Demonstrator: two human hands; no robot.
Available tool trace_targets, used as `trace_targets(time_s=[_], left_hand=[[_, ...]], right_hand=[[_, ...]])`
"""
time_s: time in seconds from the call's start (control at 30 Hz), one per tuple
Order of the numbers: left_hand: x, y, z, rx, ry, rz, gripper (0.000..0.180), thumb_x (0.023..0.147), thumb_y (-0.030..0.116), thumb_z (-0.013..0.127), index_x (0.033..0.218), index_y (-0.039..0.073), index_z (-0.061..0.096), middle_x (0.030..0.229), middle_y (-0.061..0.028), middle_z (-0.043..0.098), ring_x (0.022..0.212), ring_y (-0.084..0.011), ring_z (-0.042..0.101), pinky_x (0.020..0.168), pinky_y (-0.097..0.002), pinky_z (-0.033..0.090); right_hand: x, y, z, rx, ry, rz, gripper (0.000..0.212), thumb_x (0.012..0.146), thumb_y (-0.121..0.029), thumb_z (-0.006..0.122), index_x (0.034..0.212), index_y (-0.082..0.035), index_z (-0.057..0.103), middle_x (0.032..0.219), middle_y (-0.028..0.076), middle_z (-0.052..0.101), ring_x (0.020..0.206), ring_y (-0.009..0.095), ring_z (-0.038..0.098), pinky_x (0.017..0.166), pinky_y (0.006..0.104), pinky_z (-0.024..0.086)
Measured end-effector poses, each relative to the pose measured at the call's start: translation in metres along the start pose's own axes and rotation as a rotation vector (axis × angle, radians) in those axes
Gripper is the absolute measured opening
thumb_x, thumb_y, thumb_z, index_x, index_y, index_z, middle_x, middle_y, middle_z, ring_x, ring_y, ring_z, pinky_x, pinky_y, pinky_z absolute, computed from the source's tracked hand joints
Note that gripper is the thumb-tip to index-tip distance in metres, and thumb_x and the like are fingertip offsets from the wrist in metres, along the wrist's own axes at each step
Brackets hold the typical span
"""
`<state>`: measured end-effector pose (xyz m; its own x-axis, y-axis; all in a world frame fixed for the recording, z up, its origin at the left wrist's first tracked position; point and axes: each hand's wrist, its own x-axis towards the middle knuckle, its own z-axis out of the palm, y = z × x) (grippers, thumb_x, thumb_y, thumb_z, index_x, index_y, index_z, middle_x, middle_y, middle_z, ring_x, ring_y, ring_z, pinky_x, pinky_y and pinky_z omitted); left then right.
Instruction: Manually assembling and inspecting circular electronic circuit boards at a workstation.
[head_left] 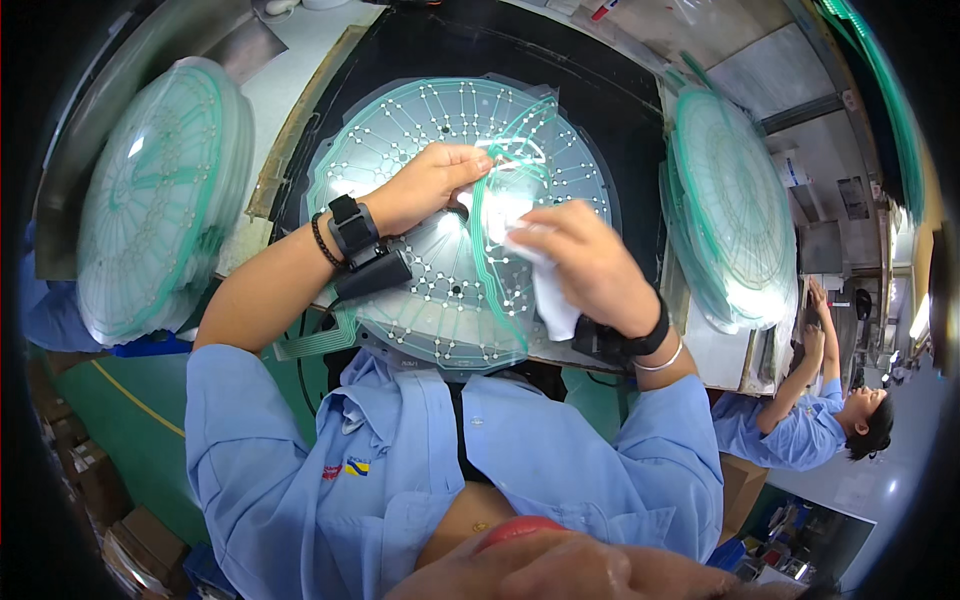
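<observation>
Pinching a green-lined strip (pixel 477 240) in the nearly closed left hand (pixel 440 182), seemingly for steadiness; curling the right hand (pixel 588 262) around a bunched white cloth (pixel 553 302), apparently for firm hold; working above the round clear sheet (pixel 432 285) lying on the black desk (pixel 640 130).

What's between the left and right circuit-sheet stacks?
Head view: a round circuit sheet on a black surface, under the left hand and the right hand with a white cloth.

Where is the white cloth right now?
In the head view, the white cloth is right of centre, in the right hand, over the round green-lined sheet's right side.
</observation>
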<state>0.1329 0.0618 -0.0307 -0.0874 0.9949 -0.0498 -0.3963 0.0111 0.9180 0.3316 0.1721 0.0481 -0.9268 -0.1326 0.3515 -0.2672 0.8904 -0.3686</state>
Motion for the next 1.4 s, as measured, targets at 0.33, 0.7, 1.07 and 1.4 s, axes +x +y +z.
trace_targets(time_s=[0.33, 0.7, 1.07, 1.4], left_hand=[[-0.001, 0.0, 0.005, -0.001, -0.024, 0.014, 0.029, 0.095, 0.026, 0.044, 0.098, 0.001, 0.058, 0.086, -0.0023, 0.061, 0.077, -0.0078, 0.057, 0.071, -0.023, 0.046], [-0.005, 0.009, 0.013, 0.041, -0.022, 0.0, 0.035, 0.096, 0.023, 0.043, 0.117, -0.003, 0.051, 0.096, -0.0065, 0.062, 0.087, -0.0093, 0.059, 0.078, -0.0243, 0.048], [-0.02, 0.019, 0.04, 0.767, -0.297, 0.082, 0.061, 0.091, 0.046, 0.042, 0.137, 0.007, 0.034, 0.134, -0.0206, 0.039, 0.127, -0.0333, 0.033, 0.108, -0.042, 0.022], [-0.061, 0.081, 0.04, 1.754, -0.48, -0.215, 0.081, 0.065, 0.04, 0.072, 0.136, 0.027, 0.037, 0.147, -0.0195, 0.011, 0.134, -0.0447, 0.009, 0.106, -0.0585, 0.007]], right_hand=[[-0.001, 0.02, -0.003, -0.266, 0.255, -0.065, 0.038, 0.065, -0.001, 0.063, 0.103, -0.006, 0.063, 0.103, 0.012, 0.059, 0.087, 0.025, 0.057, 0.072, 0.0332, 0.047], [-0.001, 0.008, 0.006, -0.298, 0.04, -0.049, 0.03, 0.069, -0.007, 0.058, 0.099, -0.008, 0.063, 0.096, 0.008, 0.056, 0.081, 0.022, 0.054, 0.07, 0.0313, 0.047], [-0.028, 0.07, -0.072, -0.501, 0.653, 0.278, 0.049, 0.071, 0.012, 0.045, 0.104, -0.016, 0.066, 0.102, 0.011, 0.059, 0.089, 0.026, 0.057, 0.078, 0.0317, 0.046], [-0.064, 0.084, -0.052, -0.58, 0.415, 0.279, 0.043, 0.071, -0.01, 0.067, 0.114, -0.013, 0.06, 0.115, 0.011, 0.054, 0.102, 0.028, 0.051, 0.085, 0.0353, 0.042]])
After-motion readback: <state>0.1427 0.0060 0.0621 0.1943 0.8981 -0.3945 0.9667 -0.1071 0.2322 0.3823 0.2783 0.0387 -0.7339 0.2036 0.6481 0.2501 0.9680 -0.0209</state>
